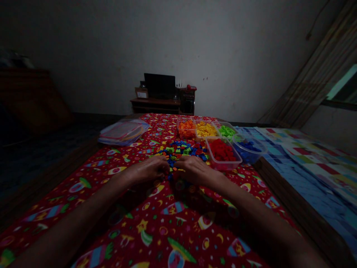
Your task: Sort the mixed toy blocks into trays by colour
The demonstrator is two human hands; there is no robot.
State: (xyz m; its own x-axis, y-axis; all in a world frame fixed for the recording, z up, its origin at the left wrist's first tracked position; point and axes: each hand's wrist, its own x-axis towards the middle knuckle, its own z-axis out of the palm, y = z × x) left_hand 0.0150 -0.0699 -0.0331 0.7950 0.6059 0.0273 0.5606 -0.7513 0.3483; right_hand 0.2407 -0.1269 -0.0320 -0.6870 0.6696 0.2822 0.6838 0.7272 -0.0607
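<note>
A mixed pile of small toy building bricks [178, 149] in blue, green, red, orange and yellow lies on the red patterned cloth. At its near left edge is my left hand [154, 167], its fingers curled inward and closed. My right hand [192, 168] is closed at the near right edge, fingertips turned toward the left hand. A narrow gap with a few bricks separates the hands. Whatever either hand may hold is too small and dark to make out. The nearest container is a clear tub of red bricks [222, 150], beyond my right hand.
Clear tubs hold orange bricks [186, 127], yellow bricks [206, 129], green bricks [227, 131] and blue bricks [248, 146] at the right. Stacked plastic lids [122, 132] lie at the left. A wooden edge [290, 197] borders the cloth, with bedding [301, 156] beyond.
</note>
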